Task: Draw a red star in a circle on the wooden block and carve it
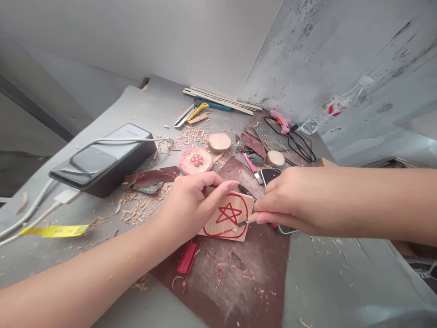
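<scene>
A small wooden board with a red star inside a red circle lies on a brown sheet of sandpaper. My left hand grips the board at its left and far edges, thumb across the top. Held in my right hand is a carving chisel with a pale wooden handle. Its blade touches the board near the lower right of the star, where a small pale curl of wood shows. Red-tinged shavings are scattered on the sandpaper, near a red cap-like piece.
A dark boxy device with white cables stands at the left. Beyond the board are round wood slices, a slice with a red flower, utility knives and wooden strips. A pink glue gun and plastic bottle are far right.
</scene>
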`<state>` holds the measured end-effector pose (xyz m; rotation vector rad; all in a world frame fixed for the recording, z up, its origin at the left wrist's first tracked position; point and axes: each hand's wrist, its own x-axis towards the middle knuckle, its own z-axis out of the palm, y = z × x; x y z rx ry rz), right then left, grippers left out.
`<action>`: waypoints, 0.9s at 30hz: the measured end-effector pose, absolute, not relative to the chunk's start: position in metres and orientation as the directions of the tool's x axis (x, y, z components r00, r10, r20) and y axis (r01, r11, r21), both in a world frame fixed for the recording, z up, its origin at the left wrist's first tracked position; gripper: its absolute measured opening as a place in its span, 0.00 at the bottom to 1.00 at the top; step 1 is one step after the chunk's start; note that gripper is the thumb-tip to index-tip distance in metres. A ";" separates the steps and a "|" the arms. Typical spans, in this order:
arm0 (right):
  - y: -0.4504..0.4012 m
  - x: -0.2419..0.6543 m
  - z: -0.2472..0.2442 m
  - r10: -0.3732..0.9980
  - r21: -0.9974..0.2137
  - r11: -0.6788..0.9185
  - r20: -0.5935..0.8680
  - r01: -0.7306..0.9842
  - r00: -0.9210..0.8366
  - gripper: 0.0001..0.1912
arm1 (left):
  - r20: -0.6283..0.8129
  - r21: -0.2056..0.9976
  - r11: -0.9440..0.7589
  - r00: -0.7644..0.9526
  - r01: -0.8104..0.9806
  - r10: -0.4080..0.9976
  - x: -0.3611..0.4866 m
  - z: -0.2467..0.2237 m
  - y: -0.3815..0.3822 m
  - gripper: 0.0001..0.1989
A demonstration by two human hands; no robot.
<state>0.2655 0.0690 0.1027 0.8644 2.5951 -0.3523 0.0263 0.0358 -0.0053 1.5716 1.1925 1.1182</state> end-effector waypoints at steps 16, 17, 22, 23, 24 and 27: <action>0.060 0.255 0.120 0.486 -0.203 0.742 -0.494 0.639 -0.721 0.20 | 0.160 0.954 -0.193 0.155 0.228 0.975 0.027 -0.003 0.035 0.18; 0.058 0.258 0.120 0.436 -0.170 0.811 -0.462 0.559 -0.772 0.16 | 0.159 0.954 -0.192 0.156 0.231 0.975 0.027 -0.003 0.035 0.18; 0.053 0.262 0.121 0.355 -0.103 0.891 -0.447 0.441 -0.821 0.08 | 0.159 0.950 -0.193 0.149 0.246 0.976 0.027 -0.003 0.035 0.22; 0.052 0.261 0.121 0.390 -0.134 0.856 -0.466 0.500 -0.794 0.11 | 0.159 0.949 -0.192 0.148 0.249 0.976 0.027 -0.003 0.035 0.21; 0.051 0.260 0.120 0.439 -0.175 0.799 -0.484 0.575 -0.757 0.14 | 0.159 0.949 -0.193 0.147 0.251 0.976 0.027 -0.003 0.035 0.21; 0.051 0.258 0.116 0.577 -0.277 0.551 -0.555 0.787 -0.599 0.25 | 0.162 0.947 -0.194 0.141 0.256 0.977 0.027 -0.003 0.035 0.19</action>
